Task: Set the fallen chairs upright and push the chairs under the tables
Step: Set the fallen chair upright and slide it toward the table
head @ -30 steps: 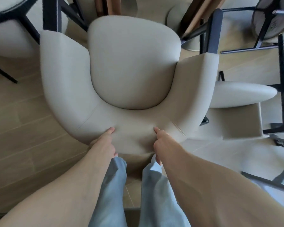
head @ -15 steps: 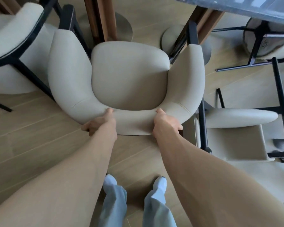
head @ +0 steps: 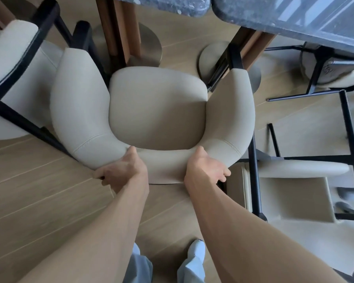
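Both hands (head: 166, 170) grip the cream chair's (head: 157, 111) backrest — thumbs on top.

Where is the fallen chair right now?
In the head view the fallen chair lies on its side on the floor at right, beside the upright chair both hands hold.

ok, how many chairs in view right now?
4. An upright cream armchair at centre, held at its back by the left hand and right hand; one at left; one fallen at right; one overturned at upper right. Others may be out of frame.
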A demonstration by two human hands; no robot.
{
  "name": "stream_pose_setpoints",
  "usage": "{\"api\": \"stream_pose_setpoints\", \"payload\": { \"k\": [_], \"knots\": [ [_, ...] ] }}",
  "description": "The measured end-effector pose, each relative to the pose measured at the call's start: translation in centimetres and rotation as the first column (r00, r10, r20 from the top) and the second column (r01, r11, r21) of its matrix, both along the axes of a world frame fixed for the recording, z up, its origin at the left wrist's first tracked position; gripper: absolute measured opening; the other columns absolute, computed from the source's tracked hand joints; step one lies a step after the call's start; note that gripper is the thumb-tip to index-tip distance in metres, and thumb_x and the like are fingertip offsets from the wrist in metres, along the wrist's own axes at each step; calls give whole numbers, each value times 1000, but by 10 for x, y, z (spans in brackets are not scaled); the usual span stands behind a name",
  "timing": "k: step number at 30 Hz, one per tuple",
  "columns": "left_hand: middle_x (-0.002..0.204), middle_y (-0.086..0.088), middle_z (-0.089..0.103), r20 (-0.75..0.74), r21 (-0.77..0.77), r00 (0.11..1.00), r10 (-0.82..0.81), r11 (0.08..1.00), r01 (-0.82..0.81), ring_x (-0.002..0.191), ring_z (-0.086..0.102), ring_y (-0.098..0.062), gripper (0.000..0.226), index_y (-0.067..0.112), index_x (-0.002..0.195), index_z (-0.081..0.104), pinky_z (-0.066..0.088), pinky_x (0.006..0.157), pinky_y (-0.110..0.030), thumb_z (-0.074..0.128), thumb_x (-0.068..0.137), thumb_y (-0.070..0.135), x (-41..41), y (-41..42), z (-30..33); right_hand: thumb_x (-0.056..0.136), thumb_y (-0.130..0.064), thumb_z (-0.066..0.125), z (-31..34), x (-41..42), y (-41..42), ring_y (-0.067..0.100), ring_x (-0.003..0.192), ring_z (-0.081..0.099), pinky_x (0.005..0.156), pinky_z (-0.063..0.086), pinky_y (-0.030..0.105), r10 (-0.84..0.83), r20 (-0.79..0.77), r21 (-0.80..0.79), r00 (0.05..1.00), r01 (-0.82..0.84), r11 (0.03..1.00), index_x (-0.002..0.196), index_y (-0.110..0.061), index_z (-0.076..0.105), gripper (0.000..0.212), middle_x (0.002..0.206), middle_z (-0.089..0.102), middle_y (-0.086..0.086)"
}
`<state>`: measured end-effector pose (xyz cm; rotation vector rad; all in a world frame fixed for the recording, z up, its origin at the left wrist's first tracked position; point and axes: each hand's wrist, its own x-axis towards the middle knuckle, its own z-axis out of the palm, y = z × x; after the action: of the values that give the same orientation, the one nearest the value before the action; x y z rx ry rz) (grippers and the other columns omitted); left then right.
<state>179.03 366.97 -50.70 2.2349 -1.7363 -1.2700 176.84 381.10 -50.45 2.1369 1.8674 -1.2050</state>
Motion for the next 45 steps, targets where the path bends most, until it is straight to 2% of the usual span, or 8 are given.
{"api": "stream_pose_setpoints", "payload": {
  "k": [12, 17, 19, 21, 24, 27, 37, 45],
  "knots": [
    [127, -19, 53, -97, 71, 987, -125, 989, 132, 100, 61, -41, 101, 7, 132, 30, 57, 80, -44, 78, 60, 60, 15, -6, 11, 78, -44, 69, 32, 10, 9, 25, 76, 41, 79, 47, 35, 215, -9, -178, 977, -213, 961, 126, 1, 35, 74, 128, 41, 16],
    [128, -21, 56, -237, 153, 909, -342, 911, 382, 87, 67, -36, 66, 4, 126, 42, 62, 66, -49, 69, 85, 49, 72, -6, 38, 86, -58, 56, 61, 75, 51, 31, 114, 56, 96, 53, 48, 646, -177, -351, 743, -661, 664, 115, -8, 57, 58, 122, 51, 9],
    [108, -23, 67, -261, 39, 819, -511, 842, 538, 65, 65, -30, 28, 8, 100, 56, 62, 71, -48, 64, 88, 32, 87, 17, 66, 89, -54, 57, 74, 111, 70, 28, 104, 61, 97, 52, 46, 705, -261, -228, 659, -752, 619, 98, -13, 60, 42, 105, 59, 6],
    [95, -17, 71, -404, 60, 673, -619, 717, 695, 74, 68, -30, 15, 11, 91, 62, 61, 78, -47, 61, 91, 26, 95, 50, 96, 90, -55, 55, 93, 139, 85, 21, 103, 64, 97, 53, 39, 680, -399, -146, 615, -775, 615, 114, -20, 65, 44, 109, 65, -1],
    [91, -8, 73, -606, 47, 400, -688, 471, 881, 96, 71, -28, 19, 13, 90, 71, 60, 84, -44, 61, 94, 30, 106, 106, 147, 92, -53, 54, 138, 167, 118, -5, 102, 61, 86, 47, 16, 662, -560, 28, 498, -788, 616, 127, -22, 65, 48, 115, 67, -11],
    [91, 0, 75, -683, -85, 176, -709, 317, 945, 93, 69, -17, 34, 21, 88, 74, 56, 82, -32, 60, 81, 51, 121, 162, 209, 94, -48, 54, 195, 186, 175, 3, 101, 64, 91, 50, 26, 580, -682, 113, 446, -719, 685, 117, -22, 70, 39, 109, 71, -7],
    [111, -5, 72, -815, -356, -145, -561, 288, 889, 104, 68, -21, 33, 23, 110, 67, 53, 91, -36, 45, 95, 43, 158, 348, 315, 101, -34, 49, 331, 229, 376, 23, 108, 67, 100, 51, 46, 341, -887, 175, 312, -456, 872, 108, -15, 70, 30, 112, 72, 6],
    [109, -17, 71, -884, -310, -166, -438, 281, 908, 100, 66, -27, 35, 14, 106, 66, 51, 85, -37, 47, 92, 40, 169, 508, 326, 102, -29, 49, 359, 265, 496, 25, 106, 68, 95, 52, 41, 285, -898, 175, 335, -321, 931, 109, -7, 70, 31, 111, 73, 9]
  ]
}}
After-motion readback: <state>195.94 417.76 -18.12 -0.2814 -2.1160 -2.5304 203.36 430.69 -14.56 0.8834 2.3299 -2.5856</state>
